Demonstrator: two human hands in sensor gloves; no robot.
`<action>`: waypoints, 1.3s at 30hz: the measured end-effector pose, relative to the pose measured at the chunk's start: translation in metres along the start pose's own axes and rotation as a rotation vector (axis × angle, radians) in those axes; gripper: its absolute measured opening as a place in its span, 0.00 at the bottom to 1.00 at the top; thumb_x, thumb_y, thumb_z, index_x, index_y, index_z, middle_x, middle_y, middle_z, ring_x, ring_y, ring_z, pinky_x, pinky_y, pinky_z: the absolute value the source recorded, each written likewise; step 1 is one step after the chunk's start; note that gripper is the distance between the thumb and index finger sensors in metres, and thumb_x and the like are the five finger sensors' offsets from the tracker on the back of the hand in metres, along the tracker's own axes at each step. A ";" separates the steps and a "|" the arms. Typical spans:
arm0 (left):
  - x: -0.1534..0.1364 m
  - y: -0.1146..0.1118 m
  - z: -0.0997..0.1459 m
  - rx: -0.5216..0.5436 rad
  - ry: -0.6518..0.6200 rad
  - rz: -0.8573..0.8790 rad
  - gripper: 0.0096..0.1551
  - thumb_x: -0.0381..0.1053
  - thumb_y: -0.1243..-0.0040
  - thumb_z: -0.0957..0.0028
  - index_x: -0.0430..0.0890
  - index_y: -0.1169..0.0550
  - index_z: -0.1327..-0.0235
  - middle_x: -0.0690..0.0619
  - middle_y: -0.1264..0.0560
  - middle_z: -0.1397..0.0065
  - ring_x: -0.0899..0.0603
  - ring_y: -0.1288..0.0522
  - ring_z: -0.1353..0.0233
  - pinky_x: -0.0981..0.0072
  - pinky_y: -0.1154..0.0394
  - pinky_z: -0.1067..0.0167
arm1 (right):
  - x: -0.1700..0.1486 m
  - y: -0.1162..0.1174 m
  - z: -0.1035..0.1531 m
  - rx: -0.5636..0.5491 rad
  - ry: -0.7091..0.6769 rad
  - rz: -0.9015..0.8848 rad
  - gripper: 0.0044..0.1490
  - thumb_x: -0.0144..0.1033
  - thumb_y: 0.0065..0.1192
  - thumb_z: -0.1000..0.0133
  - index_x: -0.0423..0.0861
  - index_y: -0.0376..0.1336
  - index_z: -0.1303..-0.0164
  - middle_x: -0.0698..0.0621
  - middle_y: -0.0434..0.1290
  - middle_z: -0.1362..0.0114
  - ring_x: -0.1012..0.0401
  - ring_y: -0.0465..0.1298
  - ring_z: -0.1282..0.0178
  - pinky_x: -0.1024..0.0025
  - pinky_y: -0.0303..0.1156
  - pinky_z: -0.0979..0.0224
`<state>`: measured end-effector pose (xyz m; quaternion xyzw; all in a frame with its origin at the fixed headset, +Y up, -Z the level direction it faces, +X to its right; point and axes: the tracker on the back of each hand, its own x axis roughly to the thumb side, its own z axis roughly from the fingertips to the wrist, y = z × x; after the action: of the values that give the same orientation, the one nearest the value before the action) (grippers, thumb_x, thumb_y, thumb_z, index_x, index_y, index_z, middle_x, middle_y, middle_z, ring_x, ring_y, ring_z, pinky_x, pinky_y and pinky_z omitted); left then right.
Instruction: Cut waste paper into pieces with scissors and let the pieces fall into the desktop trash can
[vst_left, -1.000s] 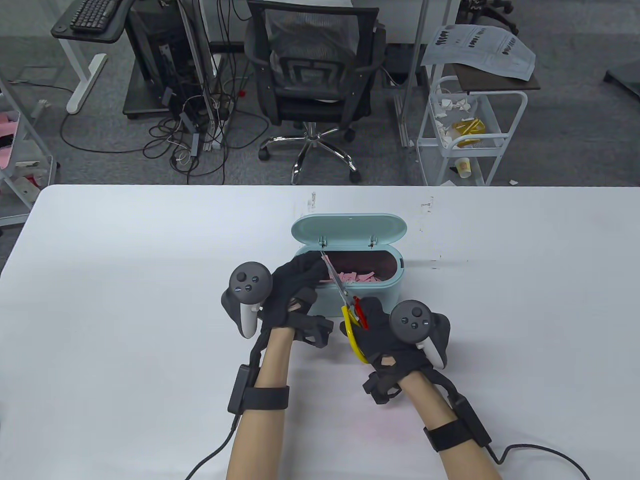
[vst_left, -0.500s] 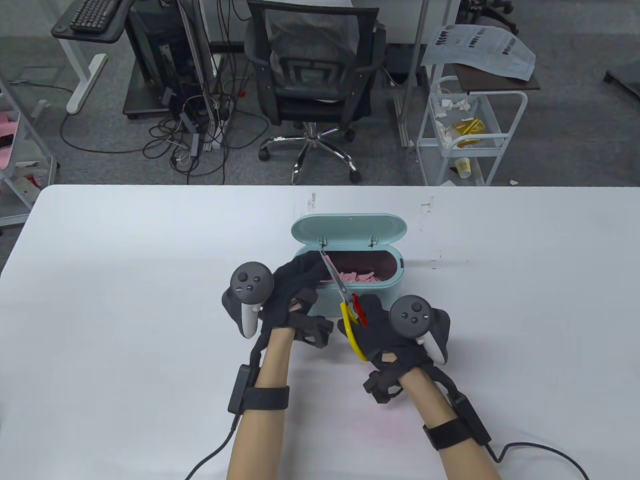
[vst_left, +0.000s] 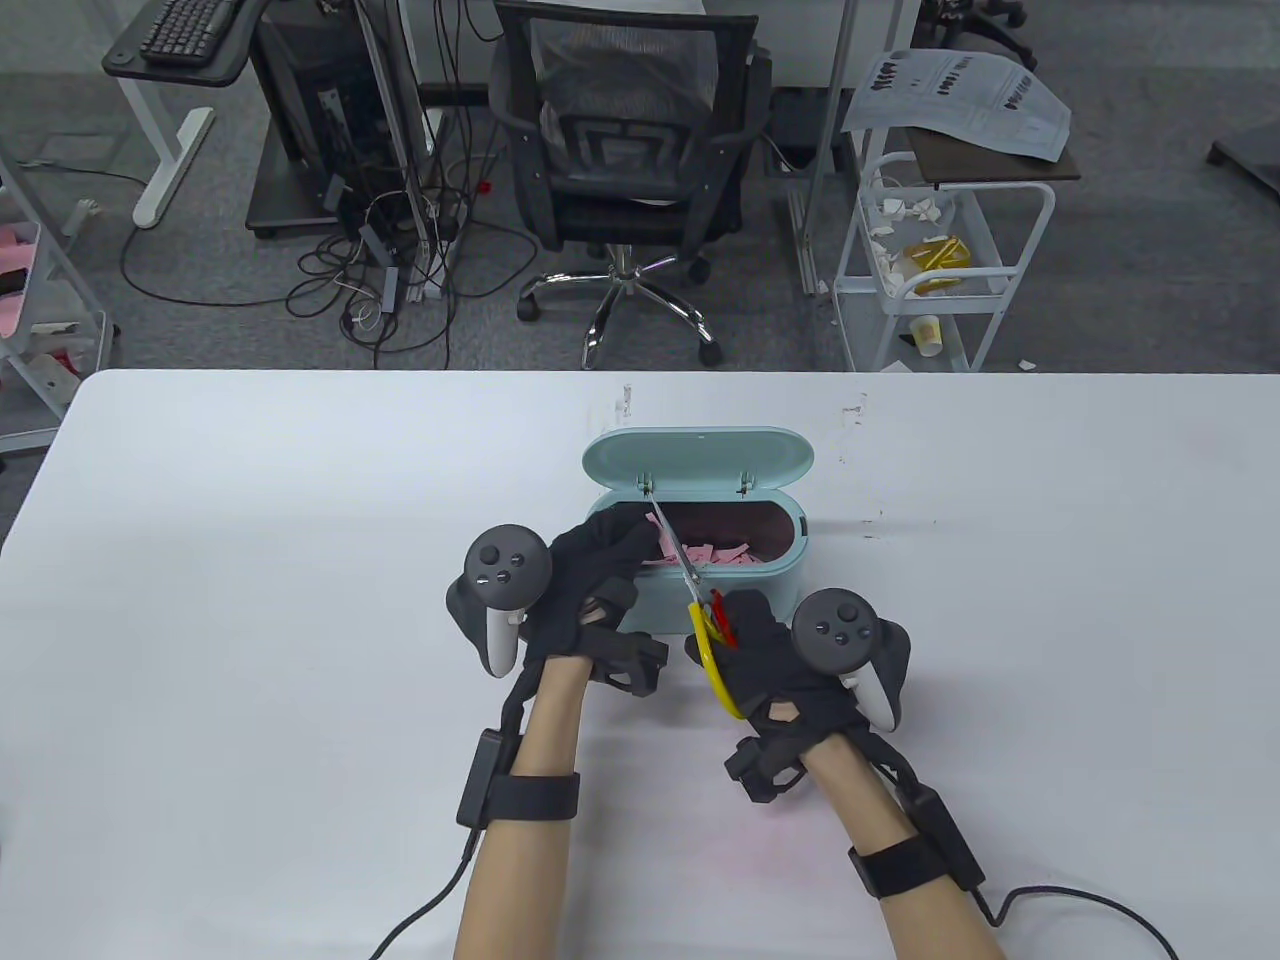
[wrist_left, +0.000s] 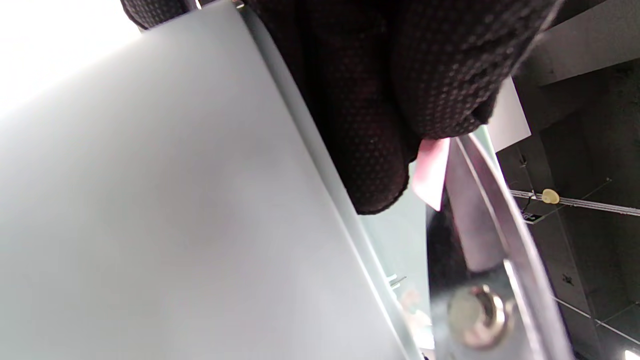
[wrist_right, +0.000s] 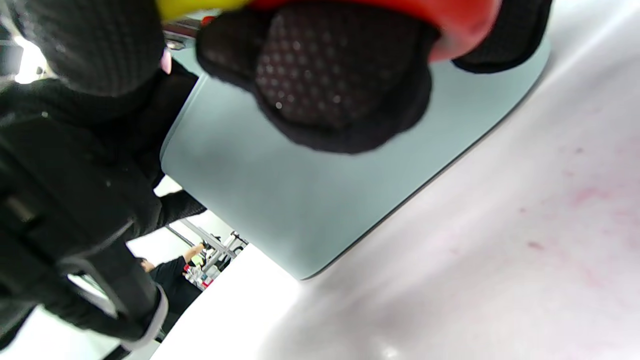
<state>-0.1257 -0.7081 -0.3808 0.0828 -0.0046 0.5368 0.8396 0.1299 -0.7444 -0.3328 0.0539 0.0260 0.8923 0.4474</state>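
Late stage: pink pieces fill trash can; left hand grip pinches paper stub, 9 o'clock of can; right hand grip curled through scissors handles; few cuts left.

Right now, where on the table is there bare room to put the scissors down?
Bare tabletop lies left of the left hand, and more right of the trash can and right hand. It is crowded at the can's near rim, where both hands, the scissors and a pink paper scrap meet.

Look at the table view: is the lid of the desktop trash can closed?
No: the trash can has its lid swung up at the back, leaving pink paper pieces visible inside.
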 end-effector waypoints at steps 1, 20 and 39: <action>0.000 0.000 0.000 0.003 0.001 0.002 0.18 0.58 0.29 0.52 0.56 0.12 0.52 0.60 0.07 0.54 0.50 0.11 0.44 0.36 0.40 0.26 | -0.003 -0.002 0.003 -0.005 0.010 -0.024 0.46 0.61 0.64 0.57 0.43 0.54 0.39 0.60 0.78 0.56 0.62 0.83 0.72 0.39 0.66 0.34; 0.041 -0.010 0.025 0.230 -0.312 -0.780 0.21 0.59 0.35 0.48 0.57 0.14 0.44 0.51 0.18 0.30 0.40 0.22 0.27 0.35 0.36 0.25 | -0.026 -0.034 0.031 -0.048 0.028 -0.039 0.46 0.61 0.65 0.57 0.43 0.55 0.39 0.60 0.78 0.56 0.62 0.84 0.72 0.39 0.66 0.34; 0.009 0.038 0.077 0.026 -0.220 -0.865 0.50 0.80 0.50 0.54 0.53 0.27 0.23 0.45 0.25 0.20 0.35 0.29 0.19 0.35 0.40 0.24 | -0.017 -0.040 0.043 -0.064 -0.023 0.000 0.46 0.61 0.65 0.57 0.43 0.55 0.39 0.60 0.79 0.56 0.62 0.84 0.72 0.39 0.66 0.34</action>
<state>-0.1503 -0.6952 -0.2985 0.1446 -0.0521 0.1243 0.9803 0.1772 -0.7343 -0.2951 0.0498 -0.0078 0.8921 0.4490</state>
